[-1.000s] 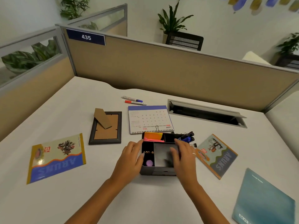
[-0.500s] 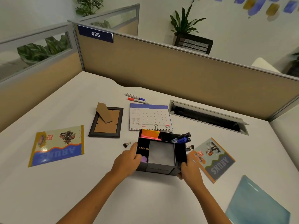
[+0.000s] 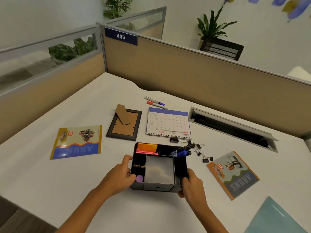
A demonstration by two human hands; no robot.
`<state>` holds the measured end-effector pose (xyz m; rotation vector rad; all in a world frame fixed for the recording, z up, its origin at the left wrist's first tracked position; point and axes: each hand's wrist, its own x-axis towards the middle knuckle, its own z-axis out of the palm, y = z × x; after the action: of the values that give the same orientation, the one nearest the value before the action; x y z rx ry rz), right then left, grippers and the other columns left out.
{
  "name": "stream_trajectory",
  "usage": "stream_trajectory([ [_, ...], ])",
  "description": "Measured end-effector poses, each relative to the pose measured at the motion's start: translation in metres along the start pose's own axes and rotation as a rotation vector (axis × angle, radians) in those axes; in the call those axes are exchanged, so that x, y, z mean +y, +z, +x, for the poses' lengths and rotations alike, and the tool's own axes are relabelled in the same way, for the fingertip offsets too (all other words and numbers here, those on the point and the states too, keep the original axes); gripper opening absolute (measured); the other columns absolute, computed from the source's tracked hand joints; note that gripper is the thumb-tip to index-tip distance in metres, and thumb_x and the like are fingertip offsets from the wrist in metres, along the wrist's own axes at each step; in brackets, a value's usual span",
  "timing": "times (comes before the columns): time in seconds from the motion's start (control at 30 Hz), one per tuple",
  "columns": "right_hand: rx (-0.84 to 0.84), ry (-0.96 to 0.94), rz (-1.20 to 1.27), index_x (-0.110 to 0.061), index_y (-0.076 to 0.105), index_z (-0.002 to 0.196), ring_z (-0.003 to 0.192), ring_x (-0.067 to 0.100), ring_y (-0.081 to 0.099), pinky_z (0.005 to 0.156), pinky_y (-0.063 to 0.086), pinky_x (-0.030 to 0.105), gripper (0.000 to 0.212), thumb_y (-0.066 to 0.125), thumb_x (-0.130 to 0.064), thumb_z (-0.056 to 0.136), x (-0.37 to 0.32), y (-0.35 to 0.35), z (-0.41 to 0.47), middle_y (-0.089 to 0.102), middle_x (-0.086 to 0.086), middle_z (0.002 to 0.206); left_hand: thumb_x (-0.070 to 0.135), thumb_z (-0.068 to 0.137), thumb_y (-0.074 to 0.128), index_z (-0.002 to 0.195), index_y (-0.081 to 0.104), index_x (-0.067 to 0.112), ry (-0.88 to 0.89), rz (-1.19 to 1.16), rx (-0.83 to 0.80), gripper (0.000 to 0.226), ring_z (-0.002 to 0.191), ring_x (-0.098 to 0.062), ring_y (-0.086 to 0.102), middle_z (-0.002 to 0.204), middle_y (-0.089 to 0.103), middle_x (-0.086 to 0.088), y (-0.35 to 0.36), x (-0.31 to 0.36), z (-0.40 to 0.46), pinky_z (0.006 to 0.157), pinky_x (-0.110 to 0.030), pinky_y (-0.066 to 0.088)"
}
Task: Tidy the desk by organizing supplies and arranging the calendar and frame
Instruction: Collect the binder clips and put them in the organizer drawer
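Black organizer on white counter, just before flat calendar and face-down frame. Left hand and right hand gripping its sides, fingers curled round walls.

Bright even indoor light, soft shadows, wide-angle bending, slight edge blur.

Both forearms are bare to the frame edge, no sleeves showing.
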<state>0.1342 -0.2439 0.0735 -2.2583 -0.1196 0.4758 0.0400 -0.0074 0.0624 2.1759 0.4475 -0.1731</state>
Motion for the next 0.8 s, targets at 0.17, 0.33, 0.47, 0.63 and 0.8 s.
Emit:
stream_trajectory([
  [0.17, -0.091, -0.063, -0.01, -0.014, 0.051, 0.116, 0.065, 0.029, 0.063, 0.044, 0.049, 0.021, 0.033, 0.035, -0.001, 0.09, -0.018, 0.022, 0.002, 0.064, 0.011, 0.087, 0.016, 0.086, 0.057, 0.122, 0.028, 0.025, -0.04, -0.025, 0.07, 0.047, 0.046, -0.01, 0.044, 0.051, 0.048, 0.005, -0.017, -0.023, -0.019, 0.047, -0.022, 0.034],
  [0.33, -0.173, -0.143, -0.001, -0.011, 0.053, 0.119, 0.064, 0.027, 0.062, 0.046, 0.048, 0.019, 0.035, 0.034, -0.001, 0.091, -0.04, 0.043, 0.007, 0.064, 0.012, 0.089, 0.012, 0.09, 0.051, 0.123, 0.033, 0.021, -0.092, -0.048, 0.25, 0.038, 0.044, -0.013, 0.048, 0.052, 0.052, 0.0, -0.028, -0.044, -0.03, 0.045, -0.025, 0.041],
  [0.47, -0.221, -0.171, 0.057, -0.011, 0.053, 0.121, 0.068, 0.027, 0.063, 0.053, 0.054, 0.024, 0.035, 0.036, -0.003, 0.092, -0.054, 0.054, 0.018, 0.064, 0.012, 0.095, 0.013, 0.095, 0.045, 0.127, 0.037, 0.018, -0.124, 0.008, 0.435, 0.034, 0.044, -0.023, 0.055, 0.055, 0.058, -0.008, -0.029, -0.055, -0.03, 0.044, -0.039, 0.049],
  [0.63, -0.237, -0.128, 0.114, -0.013, 0.063, 0.102, 0.078, 0.024, 0.066, 0.061, 0.053, 0.027, 0.039, 0.034, -0.04, 0.099, -0.061, 0.055, 0.042, 0.065, 0.002, 0.088, 0.013, 0.096, 0.043, 0.136, 0.034, 0.012, -0.165, 0.025, 0.543, 0.041, 0.043, -0.026, 0.057, 0.059, 0.058, -0.009, -0.036, -0.058, -0.022, 0.04, -0.036, 0.049],
  [0.8, -0.144, -0.202, -0.007, -0.008, 0.064, 0.103, 0.093, 0.023, 0.062, 0.086, 0.051, 0.04, 0.031, 0.042, -0.028, 0.098, -0.06, 0.062, 0.085, 0.067, 0.008, 0.1, 0.008, 0.085, 0.064, 0.11, 0.056, -0.003, -0.058, 0.394, 0.506, 0.028, 0.032, -0.008, 0.027, 0.081, 0.068, -0.013, -0.036, -0.071, -0.012, 0.037, -0.006, 0.019],
])
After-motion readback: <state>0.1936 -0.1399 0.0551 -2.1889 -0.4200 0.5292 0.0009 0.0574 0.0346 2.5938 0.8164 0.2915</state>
